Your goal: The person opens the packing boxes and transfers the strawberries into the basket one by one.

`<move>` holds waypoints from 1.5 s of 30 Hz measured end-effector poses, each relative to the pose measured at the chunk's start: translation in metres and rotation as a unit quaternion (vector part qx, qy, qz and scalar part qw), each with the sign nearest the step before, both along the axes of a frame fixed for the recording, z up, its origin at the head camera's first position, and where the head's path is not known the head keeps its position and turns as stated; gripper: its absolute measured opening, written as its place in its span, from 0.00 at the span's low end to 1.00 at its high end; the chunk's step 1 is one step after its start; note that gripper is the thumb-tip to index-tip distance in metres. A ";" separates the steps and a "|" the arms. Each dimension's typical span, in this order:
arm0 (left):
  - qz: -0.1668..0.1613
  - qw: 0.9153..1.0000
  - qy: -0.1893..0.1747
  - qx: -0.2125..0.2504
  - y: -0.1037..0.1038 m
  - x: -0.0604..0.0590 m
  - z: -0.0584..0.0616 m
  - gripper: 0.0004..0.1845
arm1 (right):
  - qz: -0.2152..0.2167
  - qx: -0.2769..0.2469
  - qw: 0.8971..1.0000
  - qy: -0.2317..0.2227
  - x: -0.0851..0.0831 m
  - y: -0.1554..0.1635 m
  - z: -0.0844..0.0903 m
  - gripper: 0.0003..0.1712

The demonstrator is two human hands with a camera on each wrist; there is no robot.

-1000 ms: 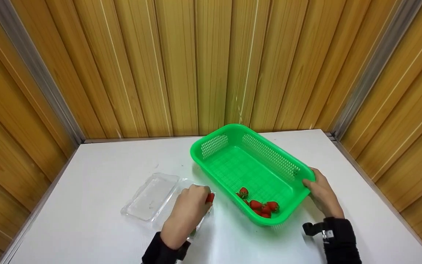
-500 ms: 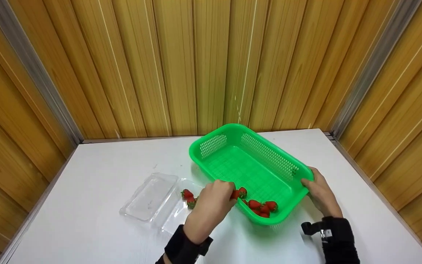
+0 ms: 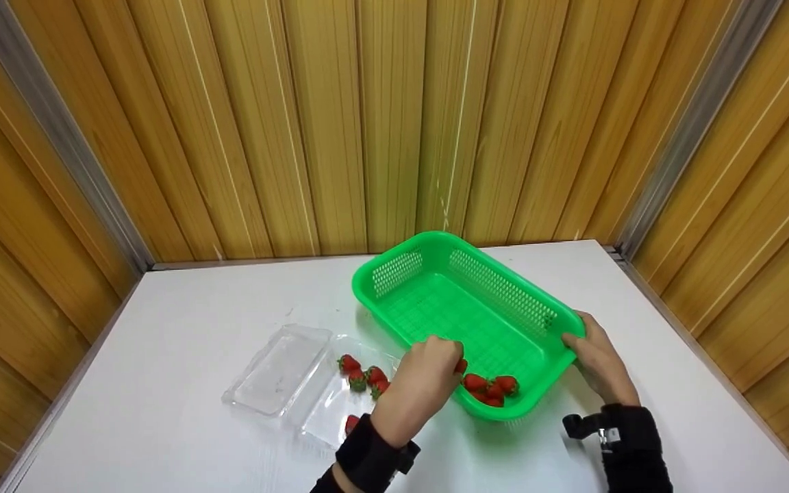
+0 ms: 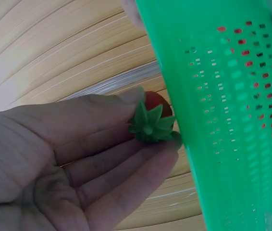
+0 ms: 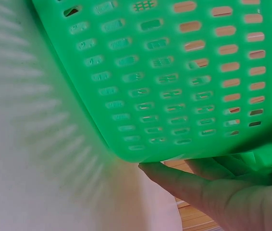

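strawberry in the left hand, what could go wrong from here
The left hand pinches the strawberry only at the tips of its fingers, right at the green basket wall, so a bump on the rim might knock it loose onto the table. A tight pinch could bruise it. The right hand holds the basket by one corner, so it may tip or slide.

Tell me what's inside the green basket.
Strawberries lie clustered at the near end of the basket. The left hand, holding another strawberry, reaches over the rim and hides whatever lies beneath it.
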State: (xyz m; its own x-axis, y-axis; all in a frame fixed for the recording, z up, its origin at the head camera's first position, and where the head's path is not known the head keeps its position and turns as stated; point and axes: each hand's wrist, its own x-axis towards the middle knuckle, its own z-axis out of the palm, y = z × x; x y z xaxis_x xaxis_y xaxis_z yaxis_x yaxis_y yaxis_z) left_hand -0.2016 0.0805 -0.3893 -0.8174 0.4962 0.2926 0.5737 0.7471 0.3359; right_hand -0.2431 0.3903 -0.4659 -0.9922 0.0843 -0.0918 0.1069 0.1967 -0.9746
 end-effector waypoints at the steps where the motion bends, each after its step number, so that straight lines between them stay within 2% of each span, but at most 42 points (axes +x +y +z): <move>1: -0.002 1.000 0.000 0.003 0.002 0.000 0.000 0.17 | 0.000 -0.003 1.000 0.001 0.000 0.000 0.000 0.32; 7: -0.004 1.000 -0.024 0.009 0.014 0.000 -0.002 0.16 | 0.002 -0.008 1.000 -0.001 0.001 0.000 -0.001 0.32; 17: -0.014 1.000 -0.026 0.001 0.037 0.001 -0.009 0.18 | 0.004 -0.011 1.000 -0.011 -0.002 -0.001 0.000 0.33; 21: -0.014 0.999 -0.042 -0.004 0.044 0.002 -0.011 0.20 | 0.000 -0.016 1.000 -0.012 -0.003 -0.004 0.001 0.33; 29: -0.010 0.998 -0.055 -0.015 0.049 0.002 -0.009 0.19 | 0.006 -0.020 1.000 -0.004 -0.001 -0.003 0.004 0.33; 35: -0.013 0.998 -0.049 -0.022 0.052 0.002 -0.010 0.20 | 0.006 -0.013 1.000 -0.006 -0.001 -0.001 0.003 0.33; 45: -0.014 0.998 -0.055 -0.023 0.049 0.003 -0.009 0.05 | 0.000 -0.007 1.000 -0.010 -0.001 0.001 0.001 0.32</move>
